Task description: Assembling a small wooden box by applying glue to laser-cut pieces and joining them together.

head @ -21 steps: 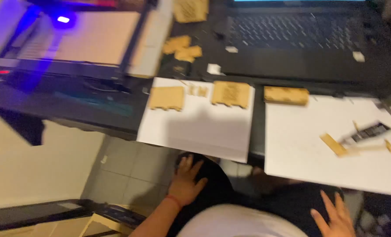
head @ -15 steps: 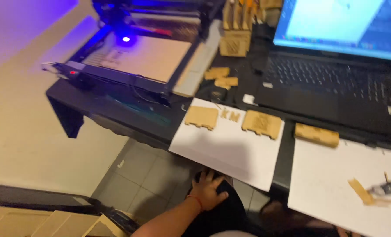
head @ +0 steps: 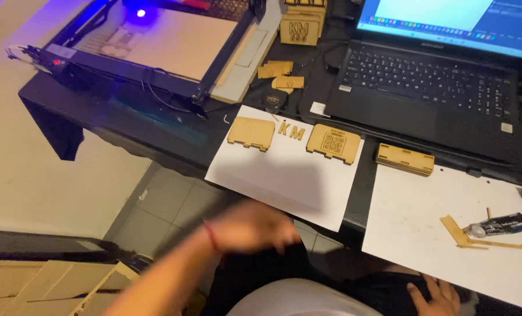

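Blurred left hand (head: 250, 227) lifted over the lap, just below the near edge of a white paper sheet (head: 284, 175), holding nothing visible; fingers too smeared to tell whether spread or closed. Right hand (head: 438, 295) flat on the dark trouser leg, fingers loosely apart, empty. Farther on that sheet: a notched wooden panel (head: 251, 133), wooden cut-out letters (head: 291, 130), an engraved square panel (head: 333, 143). To the right, a stacked wooden piece (head: 405, 159) beside a second sheet (head: 425, 222) carrying a glue tube (head: 501, 225). Beyond, a laptop (head: 431, 88) and a laser engraver (head: 150, 52) glowing blue.
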